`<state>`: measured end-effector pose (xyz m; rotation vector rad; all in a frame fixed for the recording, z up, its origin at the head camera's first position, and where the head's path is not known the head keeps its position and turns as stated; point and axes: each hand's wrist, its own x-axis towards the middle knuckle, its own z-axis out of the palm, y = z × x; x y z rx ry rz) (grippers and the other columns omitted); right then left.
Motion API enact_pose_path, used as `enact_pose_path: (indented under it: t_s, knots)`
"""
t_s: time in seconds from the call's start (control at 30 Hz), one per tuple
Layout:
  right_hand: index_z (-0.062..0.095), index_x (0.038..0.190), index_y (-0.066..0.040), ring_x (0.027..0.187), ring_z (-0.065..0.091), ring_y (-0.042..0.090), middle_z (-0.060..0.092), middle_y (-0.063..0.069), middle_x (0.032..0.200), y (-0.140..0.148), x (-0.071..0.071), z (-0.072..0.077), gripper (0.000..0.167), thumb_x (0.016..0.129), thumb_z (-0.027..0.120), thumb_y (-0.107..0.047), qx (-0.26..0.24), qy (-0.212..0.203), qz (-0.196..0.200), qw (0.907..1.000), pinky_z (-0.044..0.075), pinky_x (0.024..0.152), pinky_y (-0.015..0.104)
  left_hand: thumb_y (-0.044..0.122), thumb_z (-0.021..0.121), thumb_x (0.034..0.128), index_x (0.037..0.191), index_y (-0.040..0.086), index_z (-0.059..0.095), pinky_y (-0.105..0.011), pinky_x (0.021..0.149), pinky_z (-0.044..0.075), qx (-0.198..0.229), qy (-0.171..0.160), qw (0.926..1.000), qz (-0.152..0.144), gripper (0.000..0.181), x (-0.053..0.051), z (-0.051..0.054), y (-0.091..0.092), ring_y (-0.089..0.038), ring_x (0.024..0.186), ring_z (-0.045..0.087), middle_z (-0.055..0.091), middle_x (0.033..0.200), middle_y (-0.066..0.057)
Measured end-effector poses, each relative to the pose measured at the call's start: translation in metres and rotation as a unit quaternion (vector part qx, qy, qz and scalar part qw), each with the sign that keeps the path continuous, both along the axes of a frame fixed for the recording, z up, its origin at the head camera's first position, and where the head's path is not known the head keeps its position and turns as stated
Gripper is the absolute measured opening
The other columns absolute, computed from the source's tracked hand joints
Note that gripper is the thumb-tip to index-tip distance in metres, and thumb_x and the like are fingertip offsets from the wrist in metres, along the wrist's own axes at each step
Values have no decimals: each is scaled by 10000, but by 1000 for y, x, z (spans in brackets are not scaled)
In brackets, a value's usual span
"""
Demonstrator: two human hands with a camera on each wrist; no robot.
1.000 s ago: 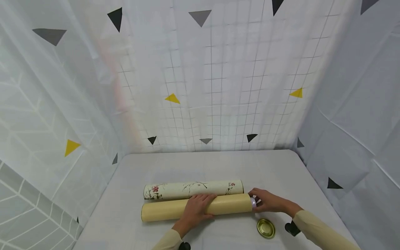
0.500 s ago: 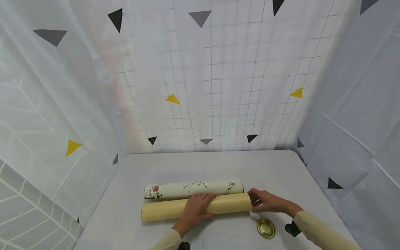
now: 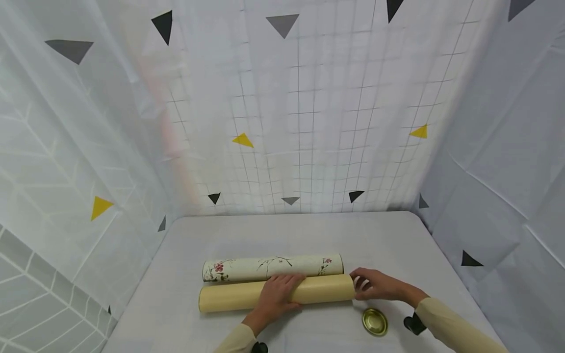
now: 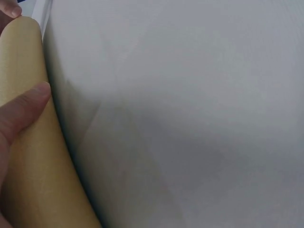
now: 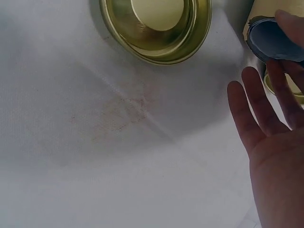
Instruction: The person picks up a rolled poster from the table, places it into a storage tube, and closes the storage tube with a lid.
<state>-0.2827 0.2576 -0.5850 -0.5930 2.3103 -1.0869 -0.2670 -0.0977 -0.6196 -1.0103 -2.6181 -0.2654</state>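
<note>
A yellow cardboard tube (image 3: 234,297) lies crosswise on the white-covered table. My left hand (image 3: 274,296) grips it around the middle, with the thumb lying along its near side in the left wrist view. At the tube's right end is my right hand (image 3: 377,285), thumb and fingertips by the rim and the other fingers extended. Inside that open end, the right wrist view shows a bluish-grey round surface (image 5: 268,40), partly covered by the thumb. A round gold metal lid (image 3: 375,322) lies in front of the right hand, hollow side up.
Just behind the yellow tube, a cream tube (image 3: 251,267) with a blossom print lies almost parallel. A gold rim (image 5: 297,95) shows behind the right fingers in the right wrist view. White patterned curtains (image 3: 300,117) close off the table's back and sides.
A white roll that stuck out of the yellow tube's right end one second ago has gone inside it. The right hand moved slightly left with it; the left hand stayed put.
</note>
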Motion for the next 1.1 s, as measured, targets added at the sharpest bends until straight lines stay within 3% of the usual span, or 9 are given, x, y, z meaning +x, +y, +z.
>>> enact_pose_path:
  t_s: [0.13,0.37,0.47,0.6,0.77,0.93,1.1]
  knots:
    - [588,1346,-44,1126,628,295,645,117,1277,-1,1,-1,478,932,749,-221,97,30,-53,9999,561,918,420,540,891,687,1417,269,549,-318,1021,520,-1,-25,10000,10,851,-1,-1,0,-92,1230,650,667,1375,136]
    - [537,1420,-45,1167,624,288,606,163,1383,-4,1,-2,566,937,742,-258,60,-68,9,10000,543,977,510,542,886,696,1422,272,546,-317,1027,519,8,-136,9999,85,846,-2,-2,-1,-89,1235,648,667,1376,134]
    - [501,1439,-43,1158,617,265,587,170,1393,-2,3,-3,596,936,746,-248,77,-46,76,9999,554,931,421,538,887,695,1420,267,548,-318,1030,520,35,-176,9998,96,844,-2,-1,-1,-89,1232,650,671,1370,130]
    - [547,1315,-69,1025,596,130,636,56,1220,6,2,-13,459,953,733,-281,133,257,523,9982,515,799,273,527,895,687,1406,263,557,-315,1025,521,73,-117,9999,67,837,-1,0,-1,-90,1227,652,675,1360,129]
    - [654,1069,-151,850,533,14,648,-60,966,12,6,-19,255,924,767,-328,442,471,911,9937,438,718,235,508,906,685,1389,262,568,-323,1025,526,107,-49,9999,18,819,4,0,1,-100,1223,656,676,1364,123]
    - [695,977,-191,834,525,2,651,-81,907,9,16,-17,181,864,816,-263,722,438,777,9934,407,735,211,522,902,677,1395,259,567,-331,1014,530,108,-7,9999,7,834,8,0,3,-100,1212,660,682,1354,119]
    - [708,937,-184,814,531,-9,663,-80,878,10,19,-17,126,873,802,-238,773,565,907,9913,414,723,199,526,909,657,1380,250,577,-330,996,534,151,167,9997,-48,842,10,-1,5,-104,1186,669,694,1331,112]
